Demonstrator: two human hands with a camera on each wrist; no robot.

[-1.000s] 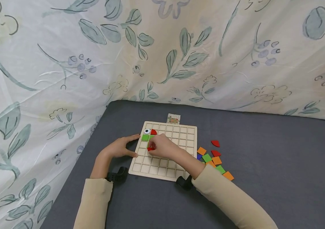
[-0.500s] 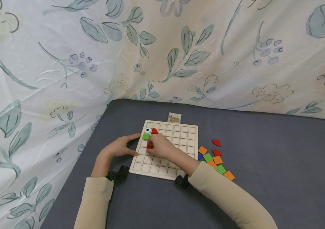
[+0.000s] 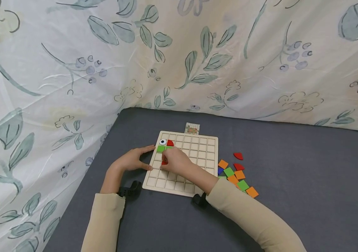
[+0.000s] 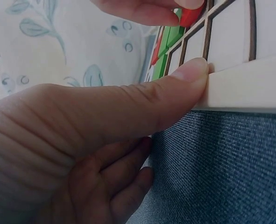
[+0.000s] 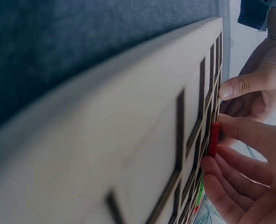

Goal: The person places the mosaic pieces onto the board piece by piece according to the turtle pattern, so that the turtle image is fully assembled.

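My right hand point(image 3: 178, 161) pinches a small red tile point(image 5: 213, 140) between thumb and fingers, low over the left part of a wooden grid board point(image 3: 208, 145). The right wrist view shows that tile standing edge-on at the grid. My left hand point(image 3: 131, 159) rests against the board's left edge, fingers extended; its thumb point(image 4: 189, 74) presses on the rim. In the board's top left cells lie a round eye tile point(image 3: 162, 142), a red quarter-round tile point(image 3: 170, 143) and green tiles point(image 3: 160, 149). My right hand hides some of the cells near them.
To the board's right lies a loose scatter of orange point(image 3: 252, 192), green point(image 3: 243, 185), red point(image 3: 238, 156) and blue point(image 3: 220, 170) tiles. A small printed card point(image 3: 192, 128) touches or nears the board's back edge. Flowered cloth point(image 3: 179, 70) hangs behind the dark table point(image 3: 308, 182).
My right hand has shifted slightly left and toward me with the red tile pinched in it. My left hand stays at the board's edge. The whole view has moved a little.
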